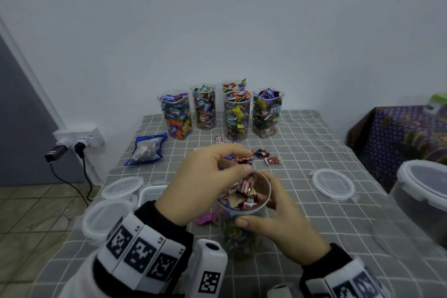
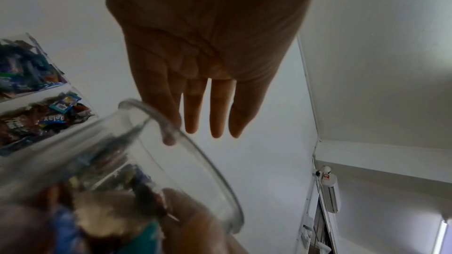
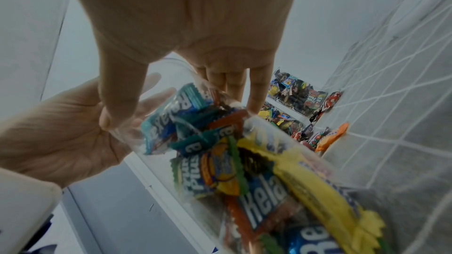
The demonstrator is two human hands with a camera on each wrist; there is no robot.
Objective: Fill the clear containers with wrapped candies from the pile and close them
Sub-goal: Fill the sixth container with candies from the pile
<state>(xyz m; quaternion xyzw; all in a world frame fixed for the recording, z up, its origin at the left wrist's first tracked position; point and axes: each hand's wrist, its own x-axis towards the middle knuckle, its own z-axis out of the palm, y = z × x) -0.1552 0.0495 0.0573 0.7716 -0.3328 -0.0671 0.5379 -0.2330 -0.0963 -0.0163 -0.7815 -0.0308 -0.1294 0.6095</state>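
Note:
A clear round container (image 1: 242, 239) stands on the grey checked tablecloth (image 1: 314, 147) near me, filled almost to its rim with wrapped candies (image 1: 244, 191). My right hand (image 1: 262, 203) grips its wall, thumb in front and fingers behind; the right wrist view shows the same hold on the container (image 3: 244, 161). Directly over the container's mouth, my left hand (image 1: 239, 163) hovers. In the left wrist view its fingers (image 2: 217, 119) are straight above the rim (image 2: 195, 161) and hold nothing. Beyond the container, a few loose candies (image 1: 262, 153) lie on the cloth.
Several filled lidless containers (image 1: 237, 116) stand at the back by the wall. Round lids lie at left (image 1: 122, 187) and right (image 1: 332, 184). A blue candy bag (image 1: 145, 150) lies left, a pink candy (image 1: 205, 219) under my left wrist, and a large lidded tub (image 1: 423, 191) at the right edge.

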